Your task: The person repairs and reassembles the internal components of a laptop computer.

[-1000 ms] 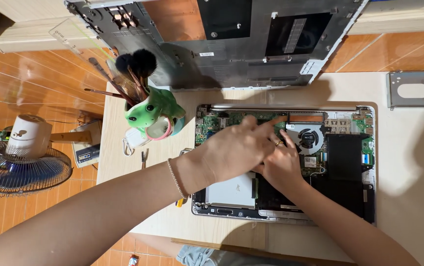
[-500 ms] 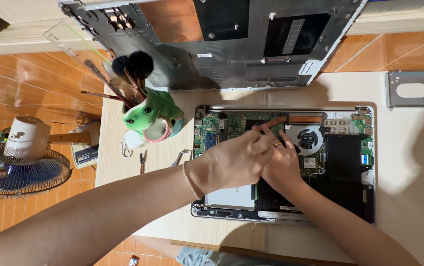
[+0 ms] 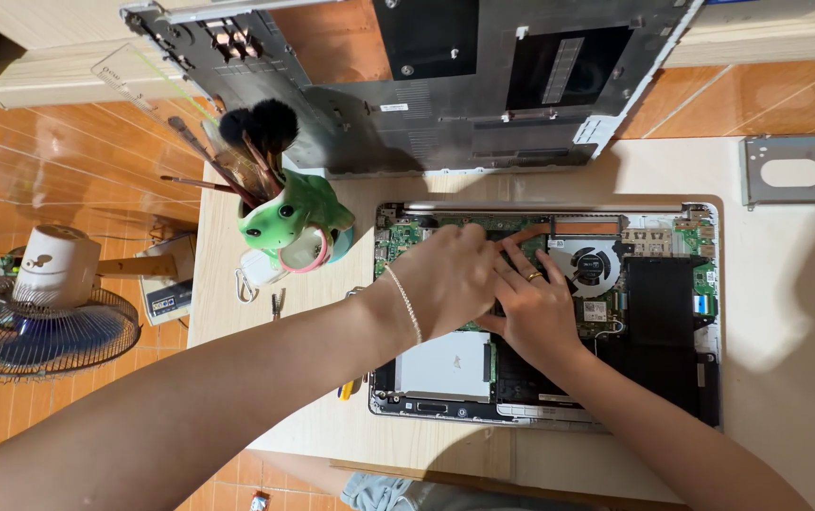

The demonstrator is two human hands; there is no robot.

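An opened laptop (image 3: 658, 378) lies on the pale table (image 3: 786, 274) with its green circuit board, round fan (image 3: 590, 266), black battery and silver drive plate (image 3: 445, 364) exposed. My left hand (image 3: 445, 276) and my right hand (image 3: 535, 308) press together on the middle of the board, left of the fan. The fingers of both are curled down onto a part that they hide. What they hold I cannot make out. A ring sits on my right hand and a thin bracelet on my left wrist.
The laptop's removed bottom cover (image 3: 445, 85) leans at the table's far edge. A green frog-shaped holder (image 3: 289, 222) full of brushes stands left of the laptop. A metal bracket (image 3: 795, 170) lies far right. A floor fan (image 3: 34, 322) stands on the orange tiles.
Both hands have stayed on the middle of the board with small shifts; the left hand has slid slightly left and its fingers have settled lower.
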